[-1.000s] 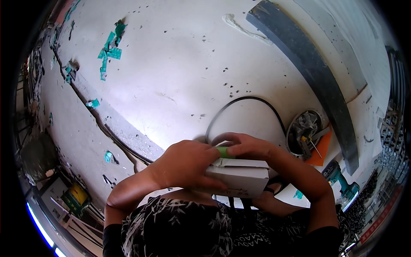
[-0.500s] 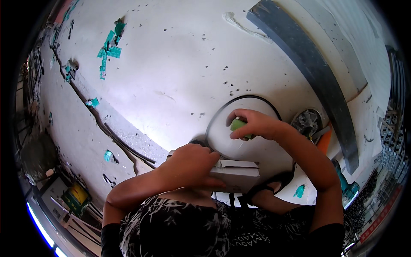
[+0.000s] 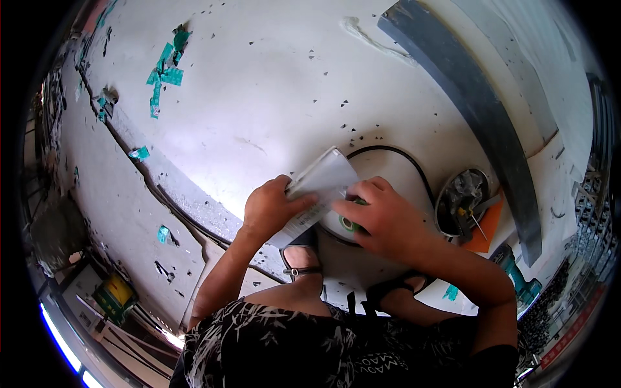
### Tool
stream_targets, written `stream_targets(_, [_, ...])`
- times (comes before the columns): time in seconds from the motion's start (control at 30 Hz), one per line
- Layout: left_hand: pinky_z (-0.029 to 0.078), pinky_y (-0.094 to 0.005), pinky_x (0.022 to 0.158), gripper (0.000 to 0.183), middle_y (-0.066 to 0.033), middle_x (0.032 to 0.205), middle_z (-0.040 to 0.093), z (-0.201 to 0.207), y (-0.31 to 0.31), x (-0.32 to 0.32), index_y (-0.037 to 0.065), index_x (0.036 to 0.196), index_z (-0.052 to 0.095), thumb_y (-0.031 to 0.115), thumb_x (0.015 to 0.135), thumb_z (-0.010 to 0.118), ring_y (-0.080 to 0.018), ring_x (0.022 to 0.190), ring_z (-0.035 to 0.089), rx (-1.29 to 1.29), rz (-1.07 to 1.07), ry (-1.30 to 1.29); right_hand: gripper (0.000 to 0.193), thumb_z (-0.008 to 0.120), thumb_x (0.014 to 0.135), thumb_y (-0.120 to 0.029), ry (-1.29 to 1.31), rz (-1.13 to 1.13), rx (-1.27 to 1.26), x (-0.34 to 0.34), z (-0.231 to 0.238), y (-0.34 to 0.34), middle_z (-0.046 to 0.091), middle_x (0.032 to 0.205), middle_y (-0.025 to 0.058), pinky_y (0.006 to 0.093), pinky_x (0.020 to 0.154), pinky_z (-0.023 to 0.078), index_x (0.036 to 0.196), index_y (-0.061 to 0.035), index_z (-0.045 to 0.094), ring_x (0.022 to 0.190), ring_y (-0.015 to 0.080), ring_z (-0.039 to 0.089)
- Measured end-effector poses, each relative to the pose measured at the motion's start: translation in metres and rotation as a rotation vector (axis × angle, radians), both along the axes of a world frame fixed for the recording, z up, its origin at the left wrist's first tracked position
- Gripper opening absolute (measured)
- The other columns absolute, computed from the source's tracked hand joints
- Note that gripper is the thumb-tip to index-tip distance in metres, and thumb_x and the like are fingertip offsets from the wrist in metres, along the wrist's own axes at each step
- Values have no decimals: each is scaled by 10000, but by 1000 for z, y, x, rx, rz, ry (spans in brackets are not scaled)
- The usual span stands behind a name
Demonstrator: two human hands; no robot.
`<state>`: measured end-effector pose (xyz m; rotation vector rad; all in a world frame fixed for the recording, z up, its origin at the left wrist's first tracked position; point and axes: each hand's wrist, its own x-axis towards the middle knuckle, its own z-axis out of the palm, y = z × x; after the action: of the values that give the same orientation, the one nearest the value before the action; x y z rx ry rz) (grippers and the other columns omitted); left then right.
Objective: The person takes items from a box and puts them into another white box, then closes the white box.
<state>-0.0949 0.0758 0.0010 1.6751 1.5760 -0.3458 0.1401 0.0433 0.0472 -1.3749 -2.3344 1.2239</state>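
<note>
My left hand (image 3: 268,205) grips a flat white cardboard box (image 3: 333,169) by its left side, thumb across its face. The box is tilted, its far end pointing up and to the right. My right hand (image 3: 391,216) is closed round a small roll of green tape (image 3: 347,224), close to the right edge of the box. Part of the roll is hidden by the fingers. Whether a strip of tape joins the roll to the box, I cannot tell. Below the box, my sandalled foot (image 3: 301,257) rests on the floor.
A thin black hose or cable (image 3: 414,161) loops on the floor. Right of it stand a round container (image 3: 446,205) with tools and plastic, an orange piece (image 3: 486,227) and a teal power tool (image 3: 522,278). Beyond lies a long grey board (image 3: 482,110). Green tape scraps (image 3: 169,74) lie at left.
My left hand has lifted the box from near my lap, moving it forward and tilting it. My right hand has brought the green tape roll back and down beside the box.
</note>
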Motion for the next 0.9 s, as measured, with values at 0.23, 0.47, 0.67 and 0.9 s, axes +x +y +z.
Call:
stream_targets(0.23, [531, -325, 689, 691, -161, 851, 683, -22, -16, -21, -62, 1048, 629, 591, 821, 657, -209, 761, 673, -329, 512, -384, 452, 661, 715, -82, 55, -118, -24, -3, -14, -7, 547, 1094, 142, 396, 822, 508, 1159, -166, 637, 1005, 318, 568])
stream_targets(0.47, [536, -292, 716, 872, -179, 896, 664, -11, -11, -20, -149, 1118, 560, 673, 830, 591, -206, 817, 653, -390, 675, -599, 297, 653, 790, -142, 440, -238, -489, 10, -18, -1, 581, 1036, 124, 332, 810, 481, 1082, -99, 682, 927, 237, 594])
stream_targets(0.67, [546, -302, 734, 916, -212, 924, 660, -9, -7, -29, -174, 1153, 525, 675, 817, 604, -230, 846, 663, -354, 740, -677, 305, 652, 865, -201, 575, -516, -704, 10, -28, -4, 588, 937, 62, 267, 745, 468, 1112, -23, 633, 830, 144, 576])
stream_targets(0.9, [551, -367, 798, 920, -267, 983, 661, 25, 1, -20, -150, 1210, 528, 637, 760, 690, -309, 923, 673, -379, 463, -704, 304, 677, 852, -193, 312, -383, -1123, 33, -52, 9, 649, 863, 51, 262, 723, 486, 1103, -32, 621, 762, 110, 592])
